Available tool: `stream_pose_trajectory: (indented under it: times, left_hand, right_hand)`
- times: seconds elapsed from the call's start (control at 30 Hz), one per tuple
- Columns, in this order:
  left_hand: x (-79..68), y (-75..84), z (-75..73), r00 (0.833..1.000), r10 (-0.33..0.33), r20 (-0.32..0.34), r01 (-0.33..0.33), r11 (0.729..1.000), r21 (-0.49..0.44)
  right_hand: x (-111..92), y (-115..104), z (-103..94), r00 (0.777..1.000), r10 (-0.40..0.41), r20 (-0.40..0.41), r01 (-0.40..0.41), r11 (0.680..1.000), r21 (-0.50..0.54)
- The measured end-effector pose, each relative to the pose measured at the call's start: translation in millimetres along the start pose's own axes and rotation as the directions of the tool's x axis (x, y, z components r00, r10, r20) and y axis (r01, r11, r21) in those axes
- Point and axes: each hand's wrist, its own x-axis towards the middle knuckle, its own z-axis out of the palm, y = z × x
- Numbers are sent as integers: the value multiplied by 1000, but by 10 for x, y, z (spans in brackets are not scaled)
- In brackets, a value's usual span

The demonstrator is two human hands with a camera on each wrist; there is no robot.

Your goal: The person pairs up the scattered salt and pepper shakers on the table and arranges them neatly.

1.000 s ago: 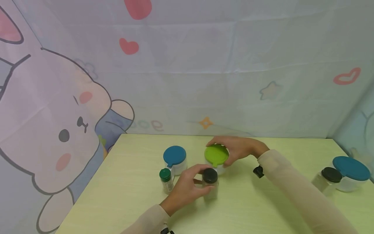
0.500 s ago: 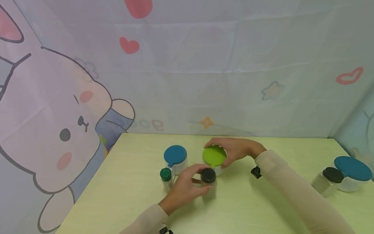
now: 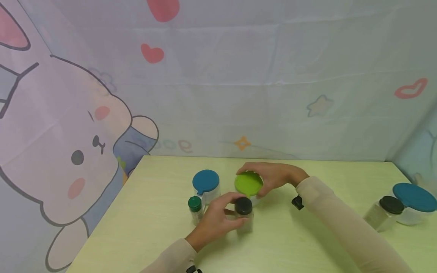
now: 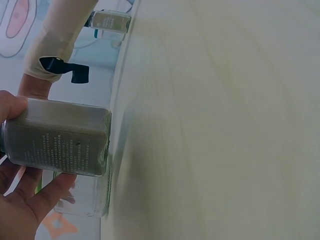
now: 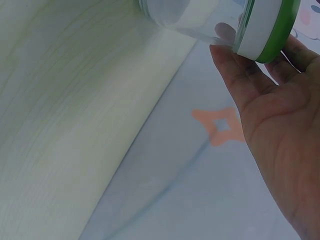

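In the head view my left hand (image 3: 216,216) grips a clear glass spice jar (image 3: 244,223) with a black lid, thumb on the near side and fingers behind. The left wrist view shows greyish contents and fine white print on this spice jar (image 4: 60,142). Just behind it stands a clear round jar (image 3: 248,184) with a bright green lid. My right hand (image 3: 273,176) holds that jar around its lid from the back and right side. Its lid tab points at the spice jar and overlaps it in the head view. In the right wrist view, fingertips touch the green-lidded jar (image 5: 200,17) below its rim.
Left of my hands stand a blue-lidded round jar (image 3: 206,182) and a small green-capped shaker (image 3: 195,206). At the far right, another black-lidded jar (image 3: 382,216) stands before a second blue-lidded jar (image 3: 413,199). A printed cloth (image 3: 273,94) hangs behind the table (image 3: 290,246).
My right hand has shifted slightly left and nearer with the green-lidded jar, toward the spice jar. The spice jar in my left hand has moved a little left. Both grips are unchanged.
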Motion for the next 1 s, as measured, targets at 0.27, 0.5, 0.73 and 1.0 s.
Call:
stream_pose_trajectory:
  times: [0.27,0.5,0.73,1.0]
  left_hand:
    - [5,-19,-1,1000,-4,3,4,1000,2]
    - [11,-24,0,1000,3,5,-2,1000,-10]
    - [28,-25,17,1000,15,2,-15,1000,-14]
    - [46,-16,21,1000,0,8,0,1000,1]
  right_hand:
    - [17,9,-19,1000,10,11,-11,1000,16]
    - [18,40,-44,999,31,39,-33,998,58]
    - [-11,61,-73,997,37,69,-44,993,106]
    - [-33,115,-25,998,41,46,-46,990,134]
